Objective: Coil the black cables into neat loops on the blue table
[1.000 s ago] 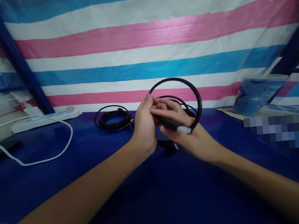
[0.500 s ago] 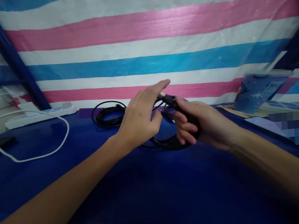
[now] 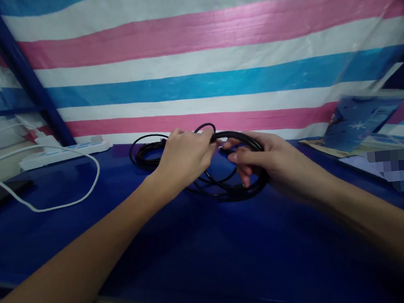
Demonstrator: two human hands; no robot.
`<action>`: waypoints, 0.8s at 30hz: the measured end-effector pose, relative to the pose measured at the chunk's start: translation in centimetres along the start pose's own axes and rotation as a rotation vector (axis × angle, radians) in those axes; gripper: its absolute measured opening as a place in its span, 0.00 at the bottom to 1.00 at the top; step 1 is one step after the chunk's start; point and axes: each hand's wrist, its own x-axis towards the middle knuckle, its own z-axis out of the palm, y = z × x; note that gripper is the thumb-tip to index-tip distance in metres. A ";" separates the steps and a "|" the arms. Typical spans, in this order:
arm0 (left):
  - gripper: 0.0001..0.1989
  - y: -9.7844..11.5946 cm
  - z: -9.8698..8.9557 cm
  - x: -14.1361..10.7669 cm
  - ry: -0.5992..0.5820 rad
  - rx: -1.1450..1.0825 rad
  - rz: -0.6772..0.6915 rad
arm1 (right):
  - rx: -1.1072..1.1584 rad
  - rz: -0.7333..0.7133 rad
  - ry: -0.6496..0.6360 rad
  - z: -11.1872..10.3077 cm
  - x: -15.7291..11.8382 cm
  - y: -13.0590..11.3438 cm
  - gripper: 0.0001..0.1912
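Note:
A coiled black cable (image 3: 239, 196) is held up between my two hands, its lower loops hanging near the blue tabletop. My left hand (image 3: 188, 155) is closed on the upper left part of the coil; its fingertips are partly hidden. On the other side, my right hand (image 3: 259, 156) curls its fingers round the right part of the same coil. A thin loop of the cable sticks up behind my left hand. Behind my left wrist, a second coiled black cable (image 3: 146, 158) lies on the table, partly covered by that hand.
At the back left lies a white power strip (image 3: 64, 155) with a plug in it. A white cord (image 3: 95, 168) loops over the blue table (image 3: 183, 257). A dark flat device (image 3: 7, 194) lies far left. A blue package (image 3: 362, 118) stands at the right, before a striped sheet (image 3: 196, 86).
My left hand has gone from fingers spread beside the cable's connector to closed on the coil. My right hand has shifted its hold, and the coil's upper loops now arch between both hands.

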 end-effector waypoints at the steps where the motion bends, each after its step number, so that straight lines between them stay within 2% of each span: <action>1: 0.20 -0.1 0.0 0.1 0.031 -0.036 -0.062 | -0.011 -0.063 0.076 -0.1 0.1 0.1 0.08; 3: 0.20 -0.2 0.0 0.2 0.095 -0.112 -0.154 | -0.002 -0.184 0.181 -0.4 0.3 0.2 0.05; 5: 0.18 0.0 0.0 0.2 0.128 -0.147 -0.171 | 0.044 -0.244 0.186 -0.7 0.3 0.0 0.04; 8: 0.09 0.5 -0.2 0.1 0.186 -0.251 -0.101 | 0.077 -0.147 -0.009 -0.8 -0.2 -0.5 0.05; 9: 0.06 0.8 -0.3 0.1 0.188 -0.377 -0.072 | 0.079 -0.096 -0.103 -0.8 -0.4 -0.7 0.05; 10: 0.07 1.0 -0.5 0.0 0.159 -0.548 -0.051 | 0.080 -0.049 -0.191 -0.6 -0.5 -0.8 0.06; 12: 0.12 1.6 -0.7 -0.1 0.014 -0.942 -0.065 | 0.088 0.000 -0.285 -0.3 -0.7 -1.0 0.07; 14: 0.15 2.3 -0.9 -0.2 -0.133 -1.252 -0.160 | 0.094 -0.009 -0.258 -0.1 -0.8 -1.0 0.08; 17: 0.15 2.8 -0.6 -0.2 -0.215 -1.511 -0.333 | 0.054 -0.098 -0.145 0.0 -0.5 -0.8 0.11; 19: 0.12 2.7 -0.1 -0.1 -0.208 -1.633 -0.392 | 0.034 -0.189 -0.095 -0.1 -0.3 -0.7 0.12; 21: 0.09 2.3 0.4 0.1 -0.162 -1.768 -0.463 | 0.002 -0.281 -0.070 -0.1 -0.3 -0.4 0.09; 23: 0.08 1.8 0.7 0.3 -0.110 -1.896 -0.575 | -0.149 -0.379 -0.078 0.0 -0.5 0.1 0.06; 24: 0.08 1.5 0.7 0.4 -0.094 -1.937 -0.639 | -0.286 -0.453 -0.102 0.1 -0.6 0.3 0.08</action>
